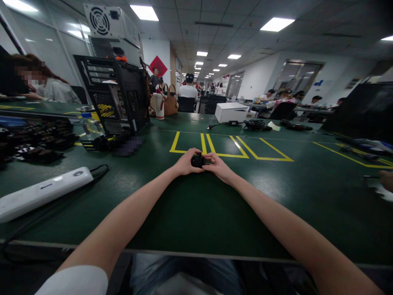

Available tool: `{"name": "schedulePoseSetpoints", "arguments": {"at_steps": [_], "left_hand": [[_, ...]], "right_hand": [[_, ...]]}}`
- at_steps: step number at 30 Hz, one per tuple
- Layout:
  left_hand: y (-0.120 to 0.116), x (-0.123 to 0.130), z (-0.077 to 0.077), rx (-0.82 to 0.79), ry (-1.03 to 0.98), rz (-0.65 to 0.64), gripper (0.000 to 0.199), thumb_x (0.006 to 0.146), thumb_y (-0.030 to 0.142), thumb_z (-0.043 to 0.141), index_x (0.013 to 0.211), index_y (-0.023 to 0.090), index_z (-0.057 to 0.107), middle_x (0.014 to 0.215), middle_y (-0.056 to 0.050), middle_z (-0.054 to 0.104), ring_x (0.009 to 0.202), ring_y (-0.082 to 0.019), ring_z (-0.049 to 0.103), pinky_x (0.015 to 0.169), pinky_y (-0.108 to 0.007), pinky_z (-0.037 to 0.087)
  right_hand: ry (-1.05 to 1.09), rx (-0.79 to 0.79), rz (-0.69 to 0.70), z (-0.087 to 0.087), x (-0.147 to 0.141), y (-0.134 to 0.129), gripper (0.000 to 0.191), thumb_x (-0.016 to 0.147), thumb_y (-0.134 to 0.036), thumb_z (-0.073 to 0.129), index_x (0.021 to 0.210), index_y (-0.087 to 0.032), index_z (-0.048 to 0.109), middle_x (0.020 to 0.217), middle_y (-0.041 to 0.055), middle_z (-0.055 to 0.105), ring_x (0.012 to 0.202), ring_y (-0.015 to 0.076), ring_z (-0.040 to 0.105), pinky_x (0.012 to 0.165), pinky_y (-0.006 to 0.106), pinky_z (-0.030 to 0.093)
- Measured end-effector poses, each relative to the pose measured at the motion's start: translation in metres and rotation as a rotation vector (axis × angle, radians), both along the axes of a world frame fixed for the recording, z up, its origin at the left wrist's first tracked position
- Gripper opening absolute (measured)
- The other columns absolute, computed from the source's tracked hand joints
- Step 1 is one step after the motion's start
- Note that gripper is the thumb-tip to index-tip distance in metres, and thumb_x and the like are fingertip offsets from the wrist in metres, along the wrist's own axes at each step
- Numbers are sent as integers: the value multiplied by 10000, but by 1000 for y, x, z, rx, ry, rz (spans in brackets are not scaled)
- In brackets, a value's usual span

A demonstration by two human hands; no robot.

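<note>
Black object, pinched by left fingers and right fingers, white box beyond, contents hidden

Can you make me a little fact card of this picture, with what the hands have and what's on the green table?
Left hand: fingers around a small black thing
Right hand: fingers at the same thing's right side
Black thing's name: too small to tell
Table: green, with yellow lines past the hands
On the left: long white device, bottle, black computer case
Farther back: red-and-white cup, white box
</note>
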State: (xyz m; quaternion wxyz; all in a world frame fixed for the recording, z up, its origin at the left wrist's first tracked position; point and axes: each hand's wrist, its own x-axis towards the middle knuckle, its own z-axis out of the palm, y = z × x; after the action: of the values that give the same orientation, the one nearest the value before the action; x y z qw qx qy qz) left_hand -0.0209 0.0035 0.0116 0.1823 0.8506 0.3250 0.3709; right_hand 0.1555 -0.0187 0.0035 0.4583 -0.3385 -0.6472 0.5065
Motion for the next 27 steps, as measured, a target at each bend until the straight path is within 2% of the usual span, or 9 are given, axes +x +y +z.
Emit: {"name": "schedulePoseSetpoints", "arguments": {"at_steps": [3, 6, 11, 17, 22, 27], "left_hand": [[0, 0, 0, 2, 1, -2, 589, 543, 319, 699, 1046, 206, 415, 1027, -52, 472, 941, -216, 479, 810, -366, 389], [0, -1, 1, 7, 14, -4, 582, 553, 326, 694, 1050, 207, 416, 1030, -52, 468, 941, -213, 479, 814, -366, 388], [1, -1, 1, -5, 14, -6, 580, 562, 339, 688, 1053, 206, 412, 1030, -54, 465, 933, -213, 482, 804, -369, 395], [0, -1, 1, -8, 1, -13, 564, 566, 320, 689, 1046, 206, 417, 1037, -55, 463, 950, -217, 475, 822, -383, 387], [0, 0, 0, -2, 5, -19, 580, 556, 333, 696, 1046, 204, 415, 1039, -56, 462, 962, -219, 471, 830, -385, 386], [2, -1, -1, -8, 6, -12, 579, 555, 332, 695, 1046, 205, 416, 1032, -55, 464, 949, -218, 475, 822, -386, 390]], "right_hand": [[11, -43, -1, 0, 0, 0, 306, 636, -234, 635, 906, -235, 492, 941, 11, 544, 918, 161, 530, 829, 378, 423], [4, -15, -45, 1, -2, -1, 232, 668, -286, 608, 861, -222, 495, 929, 9, 538, 869, 152, 544, 792, 364, 446], [-81, 57, -58, 2, -2, -1, 325, 694, -274, 583, 998, -229, 476, 1011, 30, 529, 925, 168, 542, 845, 395, 423], [-82, 187, 19, 1, 0, -1, 312, 663, -196, 615, 943, -218, 480, 1046, 16, 507, 1040, 171, 498, 921, 369, 381], [-45, 141, -10, 0, -1, 1, 218, 688, -248, 594, 872, -201, 487, 979, 21, 543, 921, 154, 553, 871, 376, 414], [-56, 125, -18, 0, -2, 1, 327, 676, -229, 601, 979, -213, 478, 1058, 34, 510, 972, 167, 535, 904, 380, 388]]}}
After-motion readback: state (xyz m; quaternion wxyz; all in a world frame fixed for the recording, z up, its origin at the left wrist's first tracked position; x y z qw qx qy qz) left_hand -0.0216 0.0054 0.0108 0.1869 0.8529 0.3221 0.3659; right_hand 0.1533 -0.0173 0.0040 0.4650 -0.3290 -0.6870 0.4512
